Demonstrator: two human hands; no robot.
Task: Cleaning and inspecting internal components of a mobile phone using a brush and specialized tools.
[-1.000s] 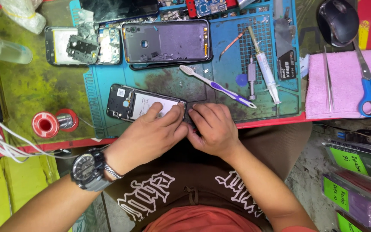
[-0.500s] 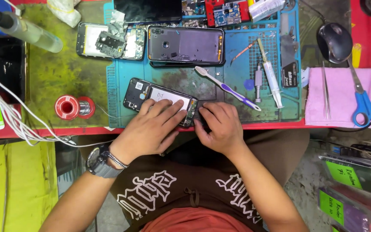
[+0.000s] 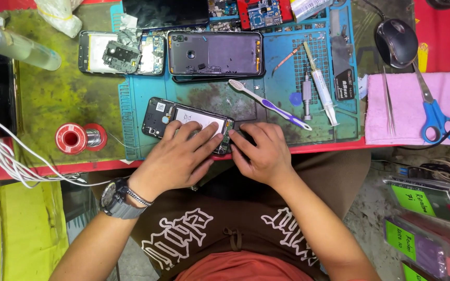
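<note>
An opened phone (image 3: 169, 115) with its back off and a white battery showing lies on the blue work mat (image 3: 131, 104) near the bench's front edge. My left hand (image 3: 179, 156) lies flat over its right half, fingers spread on the battery. My right hand (image 3: 260, 151) presses its fingertips against the phone's right end; what is under them is hidden.
A grey phone back cover (image 3: 214, 53) and another opened phone (image 3: 121, 52) lie further back. A toothbrush (image 3: 267, 104), syringe (image 3: 320, 88), solder spool (image 3: 75, 138), tweezers (image 3: 388, 104) and scissors (image 3: 433, 112) on a pink cloth, a mouse (image 3: 396, 35) and white cables (image 3: 6, 161) surround them.
The view has shifted, so the bench sits differently in frame. Both hands stay on the opened phone's right end with only small finger movements.
</note>
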